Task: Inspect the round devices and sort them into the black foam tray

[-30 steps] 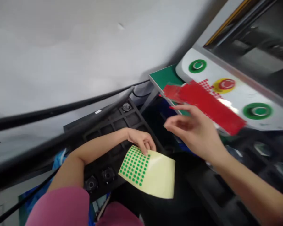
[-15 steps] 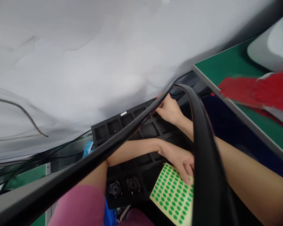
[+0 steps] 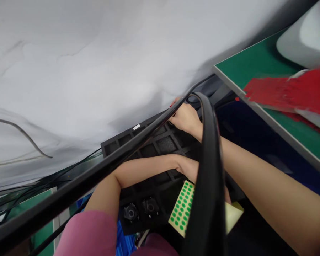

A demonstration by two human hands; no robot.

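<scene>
My left hand [image 3: 188, 169] rests on a yellow sheet of green dot stickers [image 3: 181, 208]; a thick black cable [image 3: 208, 185] crosses in front and hides its fingers. My right hand [image 3: 186, 119] reaches to the far corner of a black compartment tray [image 3: 149, 149], fingers curled against the tray's edge behind the cable. What the fingers hold, if anything, is hidden. Two black round parts [image 3: 140, 211] sit in the tray's near compartments.
A green-topped table [image 3: 258, 67] stands at the right with red sticker sheets [image 3: 285, 94] and a white control panel [image 3: 301, 44] on it. Black cables [image 3: 69, 192] run diagonally across the view. A pale grey floor fills the top. Blue material [image 3: 122, 241] shows under the tray.
My right hand went from near the red sheets to the tray's far corner and now sits slightly further left. The camera turned left. The black cable now covers my left hand's fingers.
</scene>
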